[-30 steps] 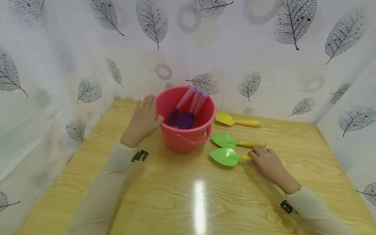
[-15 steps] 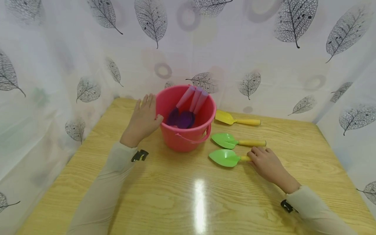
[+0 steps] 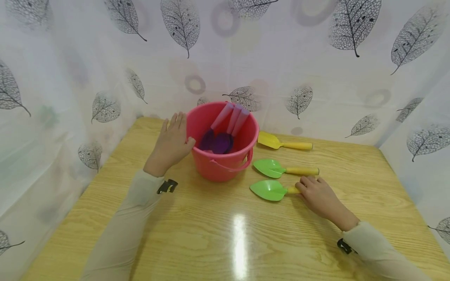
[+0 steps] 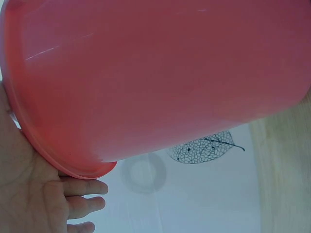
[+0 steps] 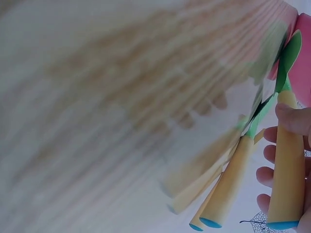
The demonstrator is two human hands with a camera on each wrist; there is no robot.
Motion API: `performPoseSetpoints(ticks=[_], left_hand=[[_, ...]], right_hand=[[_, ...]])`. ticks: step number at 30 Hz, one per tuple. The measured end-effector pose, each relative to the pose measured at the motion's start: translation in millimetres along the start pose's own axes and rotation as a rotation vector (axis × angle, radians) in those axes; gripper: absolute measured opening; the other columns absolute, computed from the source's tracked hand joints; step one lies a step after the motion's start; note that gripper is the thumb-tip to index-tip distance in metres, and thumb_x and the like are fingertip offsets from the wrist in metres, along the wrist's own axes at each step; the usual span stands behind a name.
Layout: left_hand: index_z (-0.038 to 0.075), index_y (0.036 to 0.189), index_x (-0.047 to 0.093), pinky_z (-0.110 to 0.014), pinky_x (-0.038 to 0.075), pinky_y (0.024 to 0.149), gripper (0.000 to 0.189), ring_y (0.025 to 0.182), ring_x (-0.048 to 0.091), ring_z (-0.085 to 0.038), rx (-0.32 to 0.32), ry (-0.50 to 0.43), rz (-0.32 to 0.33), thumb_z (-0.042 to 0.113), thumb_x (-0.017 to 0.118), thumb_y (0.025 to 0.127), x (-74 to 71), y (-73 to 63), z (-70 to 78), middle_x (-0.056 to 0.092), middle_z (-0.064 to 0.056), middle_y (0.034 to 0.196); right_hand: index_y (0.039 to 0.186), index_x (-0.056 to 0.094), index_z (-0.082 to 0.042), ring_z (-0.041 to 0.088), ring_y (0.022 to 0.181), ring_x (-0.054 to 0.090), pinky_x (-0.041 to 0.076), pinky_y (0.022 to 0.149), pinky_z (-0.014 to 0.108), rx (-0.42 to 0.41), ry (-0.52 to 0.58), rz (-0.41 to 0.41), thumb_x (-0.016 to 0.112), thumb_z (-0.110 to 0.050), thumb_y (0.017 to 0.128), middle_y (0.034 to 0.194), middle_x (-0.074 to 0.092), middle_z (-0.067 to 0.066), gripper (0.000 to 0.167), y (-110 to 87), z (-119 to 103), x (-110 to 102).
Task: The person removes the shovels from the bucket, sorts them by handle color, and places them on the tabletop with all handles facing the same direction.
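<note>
On the table, a pink bucket (image 3: 218, 168) stands with three purple trowels (image 3: 220, 143) in it, their lilac handles leaning on the far side. My left hand (image 3: 168, 146) rests its palm against the bucket's left rim, fingers straight; the left wrist view shows the fingers past the rim's edge. With thumb and fingers, my right hand (image 3: 319, 198) holds the yellow handle of the nearest green trowel (image 3: 270, 190); in the right wrist view the thumb lies along that handle (image 5: 289, 170). Just behind it lies another green trowel (image 3: 270, 168), blade towards the bucket.
A yellow trowel (image 3: 268, 140) lies farthest back, right of the bucket. The wood-grain table (image 3: 197, 234) is shiny and reflects light. A white leaf-patterned curtain (image 3: 274, 58) borders the table at the back and sides.
The nearest green trowel has shifted slightly towards the front of the table with my right hand. My left hand and the bucket stay in place.
</note>
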State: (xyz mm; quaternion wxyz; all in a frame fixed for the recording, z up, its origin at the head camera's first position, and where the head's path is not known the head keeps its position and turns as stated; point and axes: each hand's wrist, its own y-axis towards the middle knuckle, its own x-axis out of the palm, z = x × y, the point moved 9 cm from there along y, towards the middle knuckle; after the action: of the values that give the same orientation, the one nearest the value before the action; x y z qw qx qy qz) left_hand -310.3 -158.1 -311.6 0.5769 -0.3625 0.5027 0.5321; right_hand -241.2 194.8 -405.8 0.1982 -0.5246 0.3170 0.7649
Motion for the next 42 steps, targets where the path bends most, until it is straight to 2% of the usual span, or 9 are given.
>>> performPoseSetpoints(ticks=[5, 13, 32, 42], left_hand=[[-0.01, 0.147, 0.011, -0.053, 0.005, 0.119, 0.072, 0.145, 0.008, -0.04, -0.001, -0.002, 0.004, 0.027, 0.039, 0.092, -0.2, 0.1, -0.2, 0.013, -0.026, 0.155], [-0.009, 0.147, 0.011, -0.054, 0.005, 0.118, 0.072, 0.145, 0.009, -0.04, 0.0, -0.002, 0.004, 0.028, 0.04, 0.092, -0.6, -0.8, 0.6, 0.014, -0.026, 0.155], [-0.01, 0.147, 0.012, -0.054, 0.006, 0.118, 0.071, 0.145, 0.009, -0.04, 0.009, -0.001, 0.017, 0.027, 0.038, 0.092, -0.8, -1.1, 0.9, 0.015, -0.027, 0.154], [-0.009, 0.147, 0.01, -0.054, 0.004, 0.118, 0.072, 0.145, 0.008, -0.04, 0.002, -0.006, 0.009, 0.028, 0.039, 0.092, 0.3, -0.6, -0.1, 0.013, -0.026, 0.155]], right_hand=[[0.085, 0.061, -0.008, 0.021, 0.066, 0.052, 0.037, 0.053, 0.033, 0.0, 0.003, -0.017, 0.079, -0.02, 0.071, 0.081, 0.056, 0.006, 0.025, 1.3, 0, -1], [0.081, 0.058, -0.011, 0.017, 0.063, 0.048, 0.036, 0.053, 0.032, -0.005, 0.02, -0.112, 0.079, -0.024, 0.072, 0.077, 0.052, 0.003, 0.026, -0.4, -1, 6], [0.085, 0.059, -0.011, 0.02, 0.067, 0.052, 0.041, 0.055, 0.037, -0.025, 0.003, -0.157, 0.076, -0.026, 0.075, 0.079, 0.054, 0.004, 0.024, -3.6, 1, 16], [0.09, 0.061, -0.011, 0.022, 0.072, 0.053, 0.04, 0.058, 0.038, -0.035, 0.018, -0.103, 0.078, -0.026, 0.073, 0.083, 0.056, 0.005, 0.028, -2.7, -1, 11]])
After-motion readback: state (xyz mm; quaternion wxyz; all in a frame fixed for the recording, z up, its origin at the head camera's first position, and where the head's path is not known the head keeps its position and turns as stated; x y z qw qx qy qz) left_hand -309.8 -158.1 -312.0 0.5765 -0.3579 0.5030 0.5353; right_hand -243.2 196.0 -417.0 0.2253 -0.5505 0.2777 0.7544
